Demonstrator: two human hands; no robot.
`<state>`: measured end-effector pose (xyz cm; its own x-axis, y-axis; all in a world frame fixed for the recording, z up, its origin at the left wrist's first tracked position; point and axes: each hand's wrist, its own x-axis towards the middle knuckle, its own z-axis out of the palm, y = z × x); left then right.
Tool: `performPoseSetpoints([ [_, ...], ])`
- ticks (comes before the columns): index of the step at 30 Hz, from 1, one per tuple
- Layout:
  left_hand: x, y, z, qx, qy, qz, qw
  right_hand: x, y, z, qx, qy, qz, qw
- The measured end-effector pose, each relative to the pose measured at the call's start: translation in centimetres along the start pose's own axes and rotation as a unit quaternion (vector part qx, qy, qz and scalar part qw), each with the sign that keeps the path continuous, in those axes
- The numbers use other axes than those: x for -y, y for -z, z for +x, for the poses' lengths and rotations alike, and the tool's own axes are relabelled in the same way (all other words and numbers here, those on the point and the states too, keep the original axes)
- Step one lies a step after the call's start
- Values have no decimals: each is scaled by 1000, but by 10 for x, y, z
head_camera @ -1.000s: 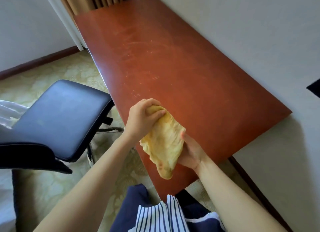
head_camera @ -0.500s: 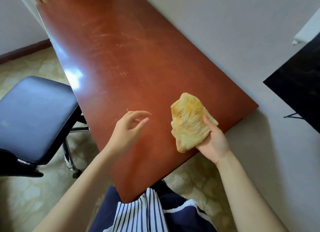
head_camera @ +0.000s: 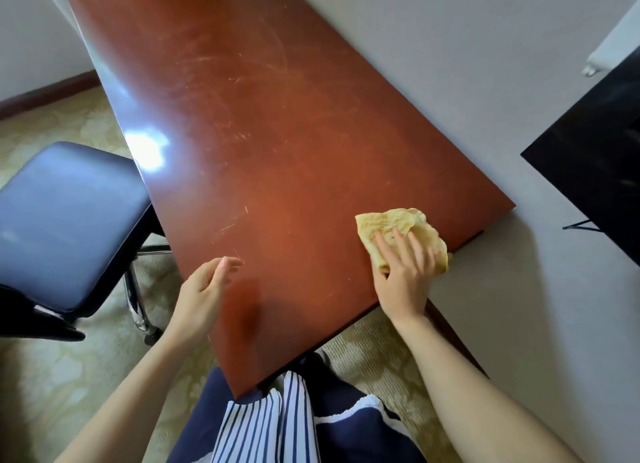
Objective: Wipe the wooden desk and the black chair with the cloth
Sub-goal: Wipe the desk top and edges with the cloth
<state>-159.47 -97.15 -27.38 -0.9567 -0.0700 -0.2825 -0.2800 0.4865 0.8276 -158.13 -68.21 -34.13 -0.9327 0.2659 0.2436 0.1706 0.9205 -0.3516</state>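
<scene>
A crumpled yellow cloth (head_camera: 391, 223) lies on the reddish-brown wooden desk (head_camera: 263, 123), near its right front corner. My right hand (head_camera: 403, 275) presses down on the cloth with spread, fairly straight fingers. Over the desk's front left part hovers my left hand (head_camera: 204, 293), fingers loosely curled and holding nothing. The black chair (head_camera: 65, 217) stands to the left of the desk, its padded seat facing me.
A grey wall runs along the desk's right side. A black screen (head_camera: 595, 144) juts in at the far right. Patterned beige carpet (head_camera: 52, 376) covers the floor around the chair's chrome legs (head_camera: 136, 300). Fine scratches mark the desk top.
My left hand let go of the cloth. My right hand carried it to the right and laid it flat on the desk near the right front corner.
</scene>
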Motion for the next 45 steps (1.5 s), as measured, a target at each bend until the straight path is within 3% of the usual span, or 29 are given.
performPoseSetpoints([
  [4, 20, 5, -15, -57, 19, 40, 997, -5, -7, 4, 96, -4, -61, 994],
  [9, 33, 11, -21, -54, 38, 70, 995, -12, -6, 38, 213, -93, -84, 969],
  [11, 36, 12, -22, -57, 54, 80, 994, -2, -7, 41, 222, -98, -75, 967],
  [18, 39, 7, -30, -31, 80, 96, 992, 57, -18, -23, 188, 117, 0, 975],
  [23, 44, 9, -31, 44, 86, 92, 991, 38, -15, -66, 161, 337, 93, 923],
  [26, 49, 13, -29, 62, 85, 111, 988, 2, -4, -53, 155, 394, 85, 902],
  [32, 60, 20, -25, 122, 62, 207, 969, -48, 16, 6, 156, 341, 28, 927],
  [35, 64, 24, -24, 151, 49, 249, 955, -51, 16, 33, 168, 256, 10, 952],
  [41, 60, 26, -21, 154, 30, 243, 957, -11, -12, 51, 172, 31, -46, 983],
  [45, 60, 26, -23, 149, 27, 240, 959, 32, -21, 29, 197, 18, -61, 978],
])
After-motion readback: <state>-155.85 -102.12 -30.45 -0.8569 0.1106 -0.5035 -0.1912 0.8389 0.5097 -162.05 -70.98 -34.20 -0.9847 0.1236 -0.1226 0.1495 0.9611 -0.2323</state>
